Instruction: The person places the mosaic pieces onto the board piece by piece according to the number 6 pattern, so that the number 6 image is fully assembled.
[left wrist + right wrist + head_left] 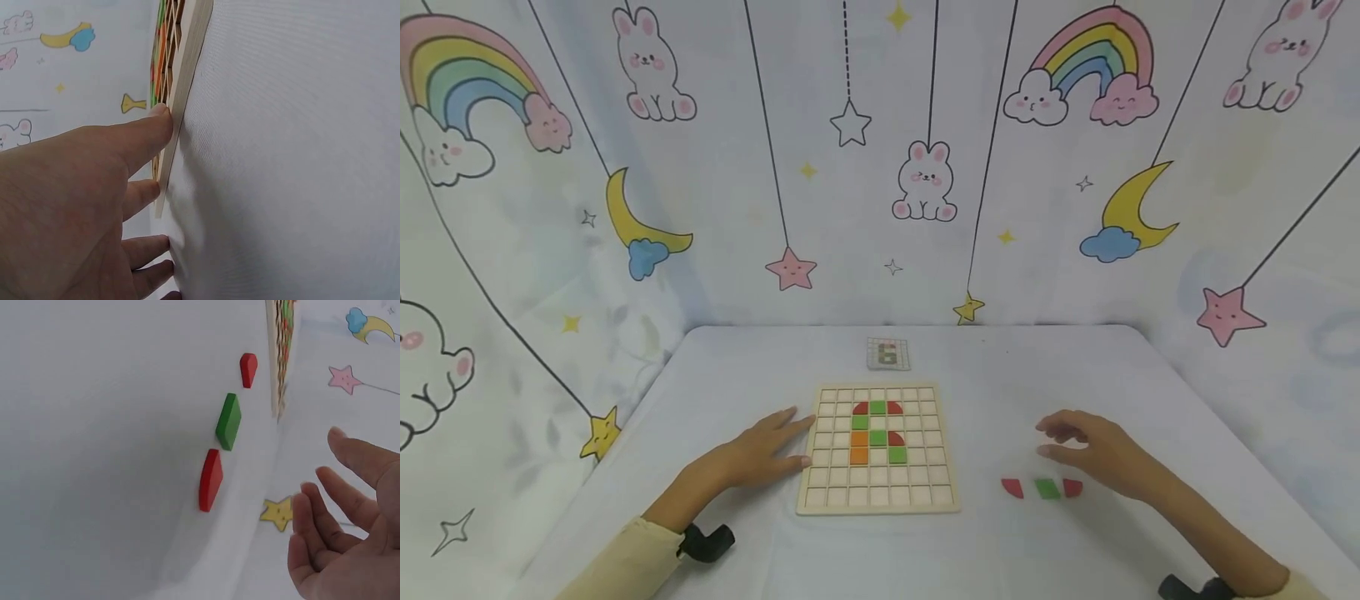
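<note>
A wooden grid board [840, 477] lies in the middle of the table, with red quarter-round, green square and orange square tiles in some of its cells. My left hand [765, 450] touches the board's left edge with thumb and fingertip; the left wrist view shows the thumb on the wooden rim [187, 69]. Over the table at the right, my right hand [1097, 450] hovers with loosely bent fingers and holds nothing. Just below it lie a red quarter-round tile [1012, 488], a green square tile [1047, 489] and a second red quarter-round tile [1072, 488].
Behind the board lies a small card [887, 354] with a gridded tile pattern printed on it. A white cloth [737, 367] covers the table. Curtains [715, 167] printed with rabbits, stars and rainbows stand at the back and sides.
</note>
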`<state>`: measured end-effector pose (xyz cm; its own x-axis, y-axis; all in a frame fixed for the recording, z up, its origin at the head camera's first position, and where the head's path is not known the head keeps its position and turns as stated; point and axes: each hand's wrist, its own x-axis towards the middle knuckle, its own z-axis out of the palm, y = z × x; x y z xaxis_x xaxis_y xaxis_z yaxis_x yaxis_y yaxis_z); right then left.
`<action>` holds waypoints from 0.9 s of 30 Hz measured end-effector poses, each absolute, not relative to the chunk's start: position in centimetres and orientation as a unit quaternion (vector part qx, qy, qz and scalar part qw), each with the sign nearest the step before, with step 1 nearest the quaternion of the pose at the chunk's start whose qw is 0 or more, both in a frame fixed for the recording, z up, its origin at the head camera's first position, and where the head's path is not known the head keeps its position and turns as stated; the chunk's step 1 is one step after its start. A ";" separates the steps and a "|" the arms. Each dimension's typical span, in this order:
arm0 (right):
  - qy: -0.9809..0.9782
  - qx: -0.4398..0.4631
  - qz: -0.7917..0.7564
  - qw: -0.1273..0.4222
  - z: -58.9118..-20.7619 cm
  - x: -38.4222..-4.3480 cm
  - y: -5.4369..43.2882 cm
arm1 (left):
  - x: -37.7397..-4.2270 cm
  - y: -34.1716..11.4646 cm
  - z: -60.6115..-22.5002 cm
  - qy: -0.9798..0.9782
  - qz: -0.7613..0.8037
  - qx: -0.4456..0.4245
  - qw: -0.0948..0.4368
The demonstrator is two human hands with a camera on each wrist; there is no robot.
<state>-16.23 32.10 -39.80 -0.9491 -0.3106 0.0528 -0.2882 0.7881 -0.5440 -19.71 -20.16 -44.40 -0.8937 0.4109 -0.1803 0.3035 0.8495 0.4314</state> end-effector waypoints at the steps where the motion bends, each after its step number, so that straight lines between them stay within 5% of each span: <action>1: 0.946 -0.155 -0.283 0.027 -39.9 -16.0 32.5 | -19.7 -20.2 -44.4 0.953 0.200 0.187 0.134; 12: 0.944 -0.154 -0.256 0.139 -41.3 -14.9 35.7 | -19.6 -20.2 -44.5 0.953 0.201 0.189 0.128; 27: 0.945 -0.186 -0.242 0.116 -42.3 -14.8 35.7 | -19.6 -20.3 -44.5 0.951 0.200 0.203 0.120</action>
